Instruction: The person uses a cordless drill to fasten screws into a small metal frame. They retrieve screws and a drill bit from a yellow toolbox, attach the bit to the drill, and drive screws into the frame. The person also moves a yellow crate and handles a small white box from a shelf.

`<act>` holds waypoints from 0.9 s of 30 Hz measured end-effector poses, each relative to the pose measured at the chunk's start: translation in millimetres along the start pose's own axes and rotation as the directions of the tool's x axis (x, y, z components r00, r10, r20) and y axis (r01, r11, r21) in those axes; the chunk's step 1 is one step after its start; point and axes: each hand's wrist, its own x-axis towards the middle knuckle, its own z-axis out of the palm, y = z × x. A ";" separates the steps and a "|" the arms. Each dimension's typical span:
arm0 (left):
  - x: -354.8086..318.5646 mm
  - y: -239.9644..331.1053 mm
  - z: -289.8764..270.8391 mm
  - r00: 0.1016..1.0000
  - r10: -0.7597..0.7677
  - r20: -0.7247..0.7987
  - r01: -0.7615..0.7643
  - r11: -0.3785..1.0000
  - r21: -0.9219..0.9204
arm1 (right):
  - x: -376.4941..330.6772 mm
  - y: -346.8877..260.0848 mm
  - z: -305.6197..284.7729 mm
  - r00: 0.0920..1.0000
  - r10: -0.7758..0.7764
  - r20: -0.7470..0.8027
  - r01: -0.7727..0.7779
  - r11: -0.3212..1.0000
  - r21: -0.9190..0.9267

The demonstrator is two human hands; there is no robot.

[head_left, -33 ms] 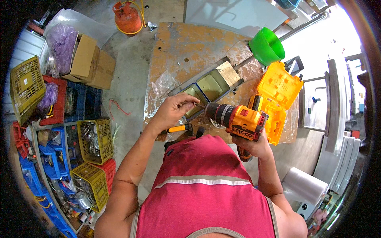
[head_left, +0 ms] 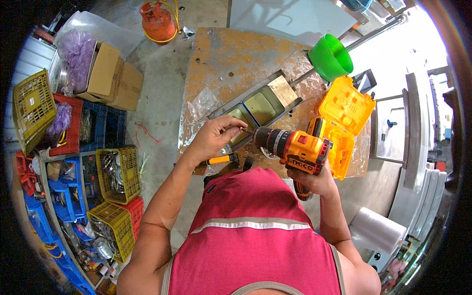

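Note:
My right hand [head_left: 317, 179] grips the handle of an orange and black cordless drill [head_left: 300, 147], its chuck pointing left. At the chuck's tip, the closed fingers of my left hand [head_left: 216, 137] pinch something small and thin; its kind is too small to make out. Just beyond the two hands lies a long tray [head_left: 301, 101] with olive-coloured compartments [head_left: 262, 105] and a wooden block [head_left: 281, 91] at its far end. An orange and black tool [head_left: 220, 160] rests below my left hand, partly hidden.
The tray lies on a worn brown board [head_left: 216, 54]. Right of it are an open orange case [head_left: 346, 108] and a green bucket [head_left: 328, 59]. Yellow crates [head_left: 118, 172] and cardboard boxes [head_left: 105, 73] stand at the left. A red gas cylinder [head_left: 157, 22] is at the back.

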 end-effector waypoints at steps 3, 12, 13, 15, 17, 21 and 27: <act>0.2 0.7 0.1 1.000 0.018 -0.008 -0.018 1.000 -0.010 | -0.1 -2.5 1.7 0.999 0.031 -0.022 -0.030 0.998 0.054; 11.1 -2.1 -9.3 0.996 0.085 0.041 -0.089 0.992 0.089 | 12.1 -1.0 -0.1 0.999 -0.015 -0.035 0.015 1.000 -0.025; 11.5 -2.7 -9.9 0.996 0.078 0.044 -0.081 0.993 0.090 | 12.4 -1.2 0.3 0.999 -0.017 -0.037 0.016 1.000 -0.020; 12.1 -4.6 -9.5 0.996 0.083 0.043 -0.086 0.993 0.082 | 12.8 -2.1 0.7 0.999 -0.018 -0.032 0.017 1.000 -0.025; 14.0 -7.3 -5.9 0.994 0.108 -0.005 -0.106 0.985 0.136 | 13.3 -2.9 1.5 1.000 -0.016 -0.022 0.015 0.999 -0.042; 20.9 -14.8 -3.2 0.986 0.165 0.001 -0.161 0.966 0.204 | 16.9 0.7 9.6 0.989 -0.109 -0.097 0.101 0.991 -0.088; 41.8 -26.6 -16.4 0.980 0.137 0.147 -0.193 0.846 0.498 | 33.4 9.7 15.3 0.989 -0.110 -0.101 0.068 0.934 -0.351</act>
